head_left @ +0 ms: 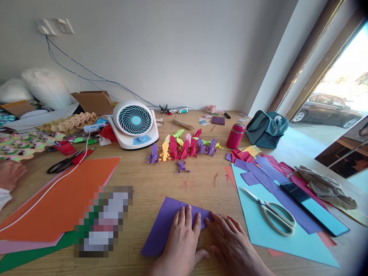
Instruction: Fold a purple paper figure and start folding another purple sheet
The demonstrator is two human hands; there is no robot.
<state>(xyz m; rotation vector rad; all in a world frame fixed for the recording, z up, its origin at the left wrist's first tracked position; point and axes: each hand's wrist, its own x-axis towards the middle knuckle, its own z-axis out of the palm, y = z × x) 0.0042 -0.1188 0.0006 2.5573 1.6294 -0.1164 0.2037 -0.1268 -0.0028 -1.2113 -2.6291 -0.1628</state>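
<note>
A sheet of purple paper (pixel 161 222) lies on the table in front of me. My left hand (pixel 184 234) rests flat on it, fingers stretched out and slightly apart, the thumb off to the right. At the paper's right end my right hand (pixel 230 237) lies palm down, its fingertips touching the edge and its thumb apart from the fingers. Part of the sheet is hidden beneath both hands. Further back stands a group of folded paper figures (pixel 184 147) in purple, red, yellow and green. One small purple figure (pixel 181 166) sits nearer to me.
Scissors (pixel 276 214) lie on light blue paper (pixel 301 249) to the right, near a phone (pixel 313 209) and purple strips. A pink flask (pixel 235 136) and teal bag (pixel 267 128) stand behind. Leftward are orange paper (pixel 66 199), a fan heater (pixel 135 124) and another person's hand (pixel 11 174).
</note>
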